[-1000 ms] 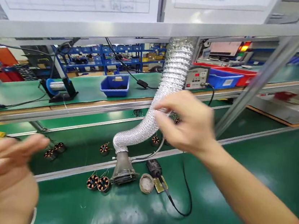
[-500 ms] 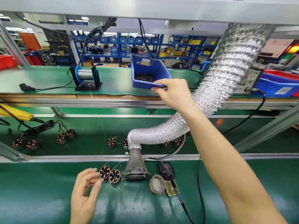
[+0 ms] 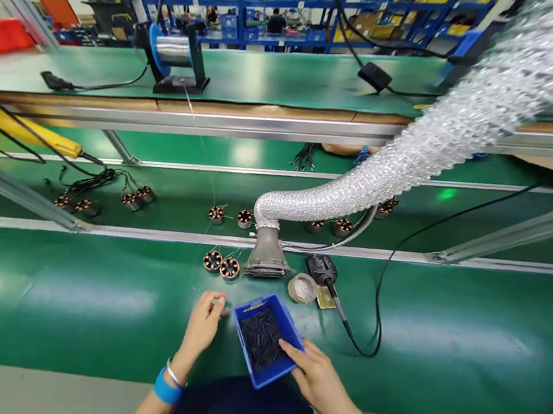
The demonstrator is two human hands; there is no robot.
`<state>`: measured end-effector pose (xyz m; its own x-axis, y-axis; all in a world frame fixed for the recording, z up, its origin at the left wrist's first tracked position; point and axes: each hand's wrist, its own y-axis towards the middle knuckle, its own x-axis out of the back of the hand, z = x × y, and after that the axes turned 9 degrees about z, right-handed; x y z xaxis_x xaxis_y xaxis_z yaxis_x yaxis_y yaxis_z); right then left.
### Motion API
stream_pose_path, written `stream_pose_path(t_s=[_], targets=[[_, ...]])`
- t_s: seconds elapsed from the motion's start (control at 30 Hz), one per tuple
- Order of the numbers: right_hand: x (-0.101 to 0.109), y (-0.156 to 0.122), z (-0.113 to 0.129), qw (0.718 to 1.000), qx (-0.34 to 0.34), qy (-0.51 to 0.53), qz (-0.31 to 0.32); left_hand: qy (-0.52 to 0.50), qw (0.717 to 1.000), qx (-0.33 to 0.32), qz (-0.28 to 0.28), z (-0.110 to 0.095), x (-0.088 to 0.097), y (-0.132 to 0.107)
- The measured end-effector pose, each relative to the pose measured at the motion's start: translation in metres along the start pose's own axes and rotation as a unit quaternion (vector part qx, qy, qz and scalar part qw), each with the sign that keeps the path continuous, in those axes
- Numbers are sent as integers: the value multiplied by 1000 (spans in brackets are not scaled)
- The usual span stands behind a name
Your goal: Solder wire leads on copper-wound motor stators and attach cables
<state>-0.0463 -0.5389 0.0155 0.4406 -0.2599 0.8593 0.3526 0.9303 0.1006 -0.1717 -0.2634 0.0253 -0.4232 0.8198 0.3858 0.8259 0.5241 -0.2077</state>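
My right hand (image 3: 320,377) grips the right wall of a small blue plastic bin (image 3: 294,333), thumb over the rim. The bin is tilted at the front of the bench, close to my body. Inside it lie many short black tube-like pieces (image 3: 261,339). Just left of the bin is my left hand (image 3: 207,319), its fingers curled together; whether anything is between them is hidden. Beyond that hand, two motor stators with copper windings, a left one (image 3: 212,261) and a right one (image 3: 229,268), sit side by side on the green bench mat (image 3: 93,305).
A silver flexible duct (image 3: 328,200) ends in a metal hood (image 3: 268,253). Right of it are a round dish (image 3: 303,289) and a black corded tool (image 3: 323,271). More stators (image 3: 132,201) lie behind the rail. A wire spool (image 3: 172,51) stands on the shelf.
The blue bin came down from the upper shelf to the bench front in my right hand. My left hand drew back from the stators and its fingers curled in. The view tilted downward.
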Motion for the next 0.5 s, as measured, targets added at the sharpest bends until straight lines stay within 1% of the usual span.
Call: stream_pose_path(t_s=[0.03,0.07,0.1,0.13,0.2,0.27,0.33,0.43,0.5], targets=[[-32,-6,-6,1000,-14,-2,1,6,1000,13,11,13,-6,-4],[-58,-11,-11,1000,-28,-6,-2,14,999,24,21,25,-12,-8],[-78,-14,-15,999,-45,-11,-6,23,999,33,30,35,-18,-11],[-93,-16,-18,998,-60,-18,-10,32,998,39,36,44,-23,-15],[-111,-19,-21,996,-86,-30,-15,49,997,46,40,56,-31,-22],[-116,-22,-20,994,-100,-41,-16,63,996,47,34,64,-34,-28],[-111,-28,-15,992,-112,-51,-17,74,996,46,20,71,-32,-33],[-93,-33,-1,990,-125,-57,-40,90,994,50,-25,83,-19,-37],[-79,-28,8,991,-107,-35,-70,105,990,61,-68,94,-6,-36]])
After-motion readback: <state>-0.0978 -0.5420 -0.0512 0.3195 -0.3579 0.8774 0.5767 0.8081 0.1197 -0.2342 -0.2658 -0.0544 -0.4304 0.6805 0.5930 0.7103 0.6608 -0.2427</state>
